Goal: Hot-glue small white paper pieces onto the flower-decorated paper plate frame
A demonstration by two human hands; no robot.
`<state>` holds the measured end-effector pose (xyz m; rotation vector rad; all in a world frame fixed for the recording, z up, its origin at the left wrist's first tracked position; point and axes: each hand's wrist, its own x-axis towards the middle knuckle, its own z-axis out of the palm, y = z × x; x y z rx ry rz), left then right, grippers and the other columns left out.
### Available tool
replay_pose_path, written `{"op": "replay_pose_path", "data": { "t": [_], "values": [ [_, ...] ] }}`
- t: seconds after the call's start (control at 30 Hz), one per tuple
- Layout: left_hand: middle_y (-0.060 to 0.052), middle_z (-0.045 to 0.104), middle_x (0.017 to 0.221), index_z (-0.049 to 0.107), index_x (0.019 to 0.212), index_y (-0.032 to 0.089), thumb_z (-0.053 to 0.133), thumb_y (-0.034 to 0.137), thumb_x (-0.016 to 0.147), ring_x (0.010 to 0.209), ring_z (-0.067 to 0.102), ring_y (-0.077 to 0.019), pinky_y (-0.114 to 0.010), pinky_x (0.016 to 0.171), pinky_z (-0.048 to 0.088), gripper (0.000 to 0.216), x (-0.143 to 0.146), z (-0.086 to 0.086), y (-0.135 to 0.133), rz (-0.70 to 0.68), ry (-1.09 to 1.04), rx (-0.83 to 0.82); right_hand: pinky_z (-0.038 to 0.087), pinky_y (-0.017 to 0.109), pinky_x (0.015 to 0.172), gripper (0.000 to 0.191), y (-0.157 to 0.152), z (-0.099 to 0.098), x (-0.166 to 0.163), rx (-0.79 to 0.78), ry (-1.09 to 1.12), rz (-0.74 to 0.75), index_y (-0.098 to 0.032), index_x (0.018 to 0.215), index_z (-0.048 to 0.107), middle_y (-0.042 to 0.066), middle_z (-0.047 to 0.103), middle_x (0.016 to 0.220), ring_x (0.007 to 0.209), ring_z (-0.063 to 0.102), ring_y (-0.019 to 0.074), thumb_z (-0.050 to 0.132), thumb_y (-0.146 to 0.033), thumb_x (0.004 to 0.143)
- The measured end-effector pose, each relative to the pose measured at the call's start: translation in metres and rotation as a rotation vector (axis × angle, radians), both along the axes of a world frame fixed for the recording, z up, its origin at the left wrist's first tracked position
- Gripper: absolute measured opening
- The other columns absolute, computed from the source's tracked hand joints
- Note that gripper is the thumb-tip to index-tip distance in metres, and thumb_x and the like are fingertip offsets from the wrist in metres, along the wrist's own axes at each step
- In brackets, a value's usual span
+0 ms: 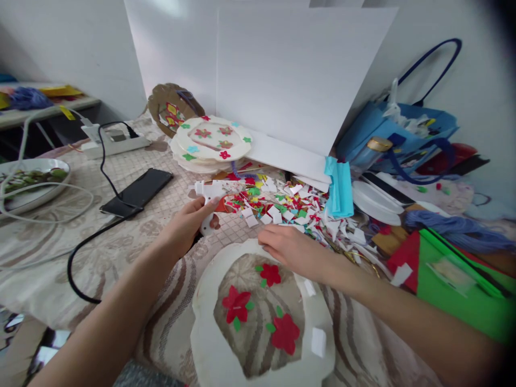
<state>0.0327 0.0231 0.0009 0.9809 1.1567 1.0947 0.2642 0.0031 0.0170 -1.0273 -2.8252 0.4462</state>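
Note:
My left hand is wrapped round a white hot glue gun with an orange trigger, its nozzle side towards the scrap pile. My right hand is closed, fingertips pressed down at the far rim of a white scalloped frame; whatever lies under them is hidden. Clear film spans the frame's opening, with red flowers and small green leaves on it. Two white foam pieces sit on the frame's right rim. Beyond both hands spreads a heap of paper scraps in white, red and green.
Decorated white frames are stacked at the back, near a brown cardboard frame. A phone, a power strip and a black cable lie left. A blue bag, a blue mask and a green folder are right.

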Motion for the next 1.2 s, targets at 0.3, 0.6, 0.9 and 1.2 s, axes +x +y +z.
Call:
{"op": "replay_pose_path", "data": {
  "t": [0.3,0.6,0.9,1.2],
  "values": [
    [0.004,0.051,0.057,0.058,0.079,0.015,0.067,0.045,0.071,0.049,0.043,-0.0064,-0.021,0.052,0.040,0.032,-0.0002,-0.0017,0.0007,0.006,0.022,0.000,0.034,0.024,0.063,0.020,-0.0011,-0.0056,0.0008,0.031,0.016,0.029,-0.016,0.079,0.048,0.001,0.051,0.080,0.071,0.049,0.0120,0.043,0.001,0.087],
    [0.004,0.051,0.055,0.055,0.077,0.016,0.067,0.044,0.072,0.050,0.045,-0.0076,-0.022,0.053,0.040,0.030,-0.0010,-0.0039,0.0017,0.007,0.015,-0.007,0.031,0.023,0.060,0.021,-0.0004,-0.0069,0.0009,0.030,0.030,0.035,-0.017,0.075,0.045,0.000,0.048,0.078,0.068,0.046,0.0108,0.043,0.001,0.087],
    [0.004,0.051,0.055,0.056,0.078,0.016,0.067,0.045,0.072,0.049,0.043,-0.0072,-0.021,0.051,0.039,0.032,-0.0009,-0.0026,0.0006,-0.014,0.025,0.002,0.031,0.024,0.058,0.022,-0.0027,-0.0063,0.0008,0.060,0.037,0.034,-0.017,0.077,0.049,0.000,0.048,0.078,0.067,0.046,0.0117,0.042,0.003,0.084],
    [0.004,0.051,0.055,0.054,0.076,0.017,0.067,0.044,0.073,0.050,0.044,-0.0072,-0.021,0.053,0.041,0.031,-0.0023,-0.0035,0.0005,-0.007,0.009,0.004,0.030,0.024,0.058,0.020,-0.0054,-0.0050,-0.0002,0.097,0.006,0.024,-0.017,0.080,0.049,0.000,0.050,0.080,0.067,0.046,0.0121,0.044,0.001,0.085]
  ]
}}
